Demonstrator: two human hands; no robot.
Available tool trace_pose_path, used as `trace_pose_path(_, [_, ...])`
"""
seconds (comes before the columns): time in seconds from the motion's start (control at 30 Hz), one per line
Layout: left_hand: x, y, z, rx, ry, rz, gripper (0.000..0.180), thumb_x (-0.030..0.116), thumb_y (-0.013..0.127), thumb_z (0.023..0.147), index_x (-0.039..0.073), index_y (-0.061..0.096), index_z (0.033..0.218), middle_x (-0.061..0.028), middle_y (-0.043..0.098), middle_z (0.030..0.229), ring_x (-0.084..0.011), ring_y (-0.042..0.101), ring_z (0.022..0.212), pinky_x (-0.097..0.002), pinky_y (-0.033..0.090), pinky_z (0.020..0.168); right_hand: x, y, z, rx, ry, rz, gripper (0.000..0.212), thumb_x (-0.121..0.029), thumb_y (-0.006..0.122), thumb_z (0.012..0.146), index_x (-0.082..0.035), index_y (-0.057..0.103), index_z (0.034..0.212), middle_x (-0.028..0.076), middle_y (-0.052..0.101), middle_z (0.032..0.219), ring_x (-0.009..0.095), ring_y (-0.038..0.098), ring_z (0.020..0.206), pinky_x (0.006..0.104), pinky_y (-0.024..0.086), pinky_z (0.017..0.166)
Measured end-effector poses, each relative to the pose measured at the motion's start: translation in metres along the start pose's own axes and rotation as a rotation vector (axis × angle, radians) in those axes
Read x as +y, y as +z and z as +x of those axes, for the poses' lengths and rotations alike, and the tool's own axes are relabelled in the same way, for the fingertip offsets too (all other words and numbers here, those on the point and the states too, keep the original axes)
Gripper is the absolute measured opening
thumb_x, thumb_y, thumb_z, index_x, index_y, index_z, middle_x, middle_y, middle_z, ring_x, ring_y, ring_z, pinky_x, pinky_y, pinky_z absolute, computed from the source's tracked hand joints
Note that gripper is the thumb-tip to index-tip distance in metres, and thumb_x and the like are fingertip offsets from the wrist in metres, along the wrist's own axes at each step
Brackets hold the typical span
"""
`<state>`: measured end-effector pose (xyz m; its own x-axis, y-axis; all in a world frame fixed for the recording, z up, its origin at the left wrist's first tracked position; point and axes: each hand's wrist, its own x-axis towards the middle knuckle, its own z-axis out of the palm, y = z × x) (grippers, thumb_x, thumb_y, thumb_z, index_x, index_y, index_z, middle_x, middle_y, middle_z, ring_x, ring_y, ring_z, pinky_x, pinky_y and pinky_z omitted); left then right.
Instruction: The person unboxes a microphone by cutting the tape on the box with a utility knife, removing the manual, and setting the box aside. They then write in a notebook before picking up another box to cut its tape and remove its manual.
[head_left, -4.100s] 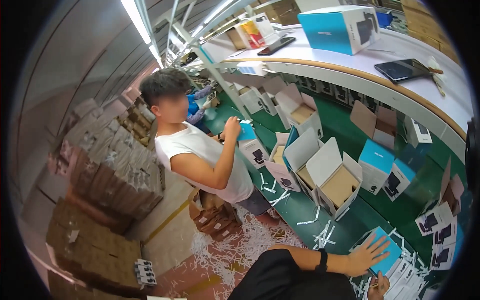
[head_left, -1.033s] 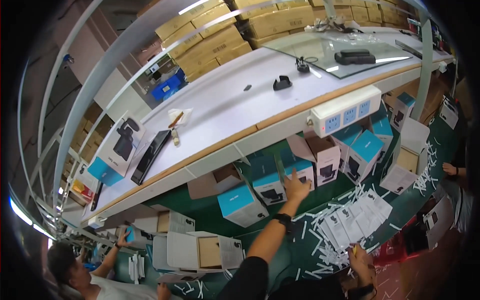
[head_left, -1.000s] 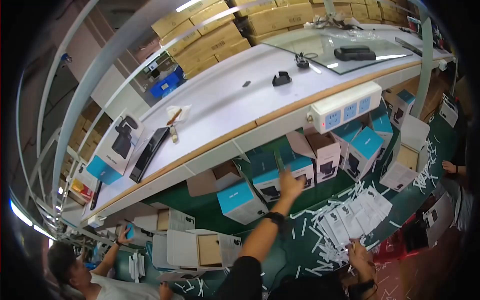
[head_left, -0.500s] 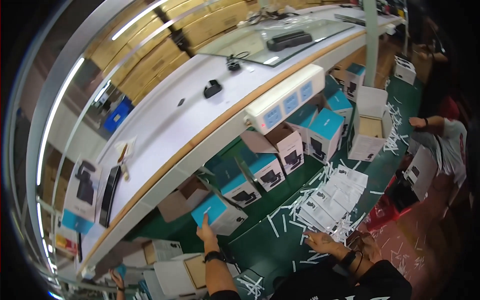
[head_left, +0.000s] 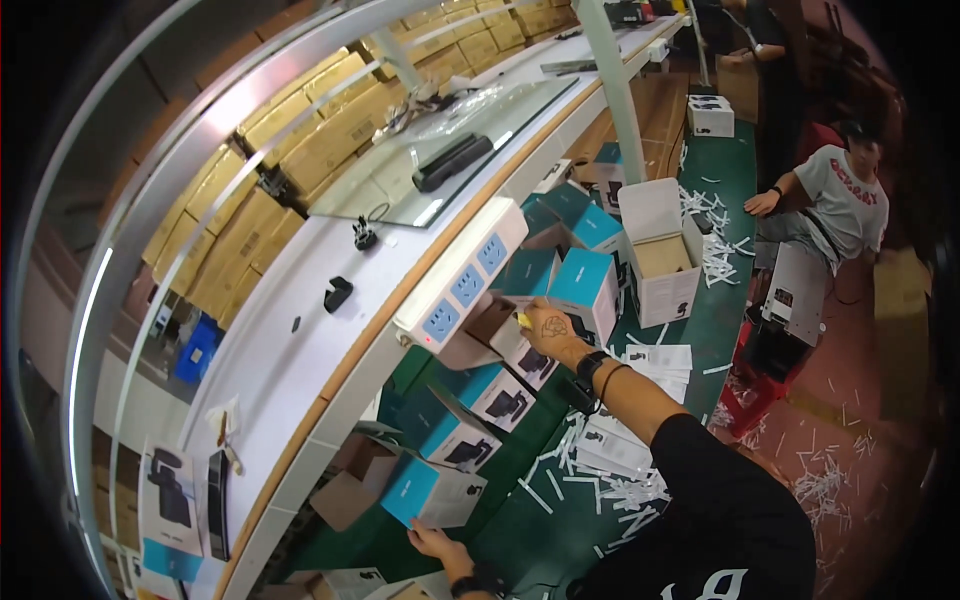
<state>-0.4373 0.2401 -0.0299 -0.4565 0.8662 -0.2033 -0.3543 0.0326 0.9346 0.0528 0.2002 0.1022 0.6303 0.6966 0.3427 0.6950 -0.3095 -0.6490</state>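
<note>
My left hand [head_left: 436, 546] is at the near corner of a blue-topped white carton [head_left: 432, 490], its fingertips against the edge. Farther off, my right hand [head_left: 553, 333] reaches over the row of cartons with its fingers closed round a small yellow object [head_left: 524, 321], mostly hidden in the grip. Just under that hand stands an open carton [head_left: 527, 358] with raised flaps. Between my hands is another blue-topped carton [head_left: 462, 435] with a black device printed on its front. Beyond my right hand sits a closed blue-topped carton [head_left: 585, 285].
A white shelf [head_left: 290, 345] with a power strip [head_left: 465, 285] overhangs the cartons. White leaflets [head_left: 612, 447] and paper strips [head_left: 625, 490] litter the green bench [head_left: 520, 545]. An open white carton [head_left: 663, 262] stands farther along. Another person [head_left: 835, 200] sits at the right.
My right hand has moved from beside the leaflets up to the open carton, still holding the yellow object. My left hand has slid toward me along the carton. The view has shifted.
</note>
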Motion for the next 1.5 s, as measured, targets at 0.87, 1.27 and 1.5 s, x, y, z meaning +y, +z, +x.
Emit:
trace_pose_path(0.87, [-0.057,-0.013,-0.230,-0.966,-0.149,0.565,0.079,0.020,0.084,0.081,0.000,0.044,0.146,-0.0184,0.053,0.143,-0.0322,0.052,0.129,-0.0400,0.043,0.107,-0.130,-0.032,-0.307,0.112,-0.496,0.379,0.013,-0.016,0.071,0.071,-0.012,0.068,0.082,0.004,0.054,0.084,0.025,0.061,0.076,0.0379,0.051,0.061])
trace_pose_path(1.27, [0.002,-0.107,-0.193,-1.122,-0.134,0.904,0.074,0.029,0.082,0.084,-0.003,0.048,0.142,-0.0182,0.056,0.138,-0.0317,0.054,0.127,-0.0418,0.042,0.108,-0.008,-0.046,-0.313,0.004,-0.244,0.523,0.010,-0.016,0.076,0.079,-0.013,0.072,0.088,0.002,0.068,0.080,0.026,0.068,0.071,0.0353,0.055,0.060])
trace_pose_path(1.5, [-0.005,-0.163,-0.193,-0.888,-0.093,0.663,0.066,0.028,0.079,0.086,-0.005,0.052,0.136,-0.0183,0.060,0.131,-0.0306,0.055,0.124,-0.0398,0.042,0.106,0.113,0.026,-0.344,-0.262,-0.166,-0.353,0.025,-0.026,0.072,0.081,-0.006,0.073,0.097,0.009,0.069,0.083,0.032,0.069,0.091,0.0424,0.057,0.077])
